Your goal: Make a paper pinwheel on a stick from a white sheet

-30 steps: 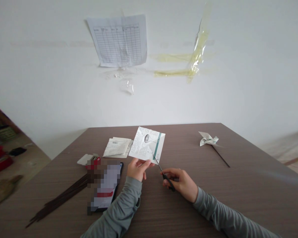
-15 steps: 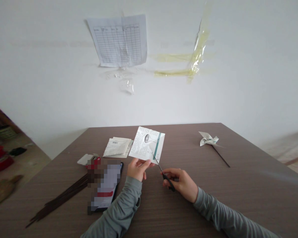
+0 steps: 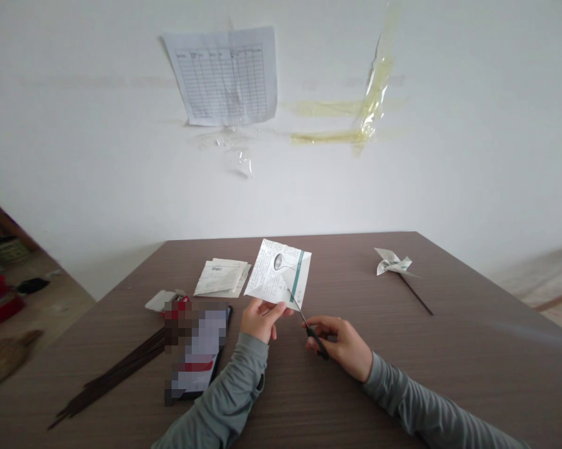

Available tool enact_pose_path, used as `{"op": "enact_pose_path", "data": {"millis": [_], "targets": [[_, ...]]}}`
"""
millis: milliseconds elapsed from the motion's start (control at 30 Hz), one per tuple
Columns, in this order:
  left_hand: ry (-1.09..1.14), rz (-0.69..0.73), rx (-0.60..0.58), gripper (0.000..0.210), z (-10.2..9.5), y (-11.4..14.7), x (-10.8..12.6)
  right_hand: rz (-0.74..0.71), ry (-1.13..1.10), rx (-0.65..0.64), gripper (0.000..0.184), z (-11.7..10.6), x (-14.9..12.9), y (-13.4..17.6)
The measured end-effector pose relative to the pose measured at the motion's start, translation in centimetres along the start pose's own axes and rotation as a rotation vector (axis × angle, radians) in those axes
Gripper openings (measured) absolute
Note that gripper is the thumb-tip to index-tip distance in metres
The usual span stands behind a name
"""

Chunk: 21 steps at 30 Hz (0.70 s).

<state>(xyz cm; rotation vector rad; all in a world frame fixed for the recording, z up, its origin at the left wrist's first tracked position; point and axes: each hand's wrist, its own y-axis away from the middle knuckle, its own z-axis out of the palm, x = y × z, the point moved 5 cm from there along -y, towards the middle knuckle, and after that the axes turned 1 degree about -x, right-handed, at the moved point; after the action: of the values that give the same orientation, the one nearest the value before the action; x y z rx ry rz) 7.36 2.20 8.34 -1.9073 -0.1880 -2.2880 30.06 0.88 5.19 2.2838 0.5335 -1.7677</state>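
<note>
A square sheet of printed paper (image 3: 268, 274), with a green stripe along its right side, is pinched at its lower edge by my left hand (image 3: 258, 319). My right hand (image 3: 344, 346) grips a pair of scissors with black handles (image 3: 317, 344). Their blades lie across the paper's lower right corner, pointing up and left toward its middle. Whether the blades are fully closed is too small to make out. The paper is held tilted above the table.
A paper pinwheel (image 3: 393, 264) on a dark stick lies at the right. Folded papers (image 3: 220, 278), a small red-and-white box (image 3: 166, 302), a partly blurred phone (image 3: 201, 349) and a bundle of dark sticks (image 3: 113, 377) lie on the brown table (image 3: 449, 386), which meets the wall.
Almost nothing differs. The paper has shifted very slightly to the right, and both hands keep their hold on the paper and the scissors.
</note>
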Motion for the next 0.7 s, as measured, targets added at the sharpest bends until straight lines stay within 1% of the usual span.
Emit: {"op": "enact_pose_path", "data": {"millis": [167,433,700], "targets": [[0.009,-0.004,-0.004,0.035,0.08,0.02,0.04,0.012,-0.019,-0.007,0.053,0.0,0.18,0.02],[0.005,-0.006,-0.009,0.037,-0.01,-0.07,-0.06,0.008,0.033,0.001,0.046,-0.26,0.13,-0.11],[0.008,-0.017,0.003,0.036,0.03,0.15,0.3,0.007,0.0,0.002,0.051,-0.07,0.2,-0.08]]}}
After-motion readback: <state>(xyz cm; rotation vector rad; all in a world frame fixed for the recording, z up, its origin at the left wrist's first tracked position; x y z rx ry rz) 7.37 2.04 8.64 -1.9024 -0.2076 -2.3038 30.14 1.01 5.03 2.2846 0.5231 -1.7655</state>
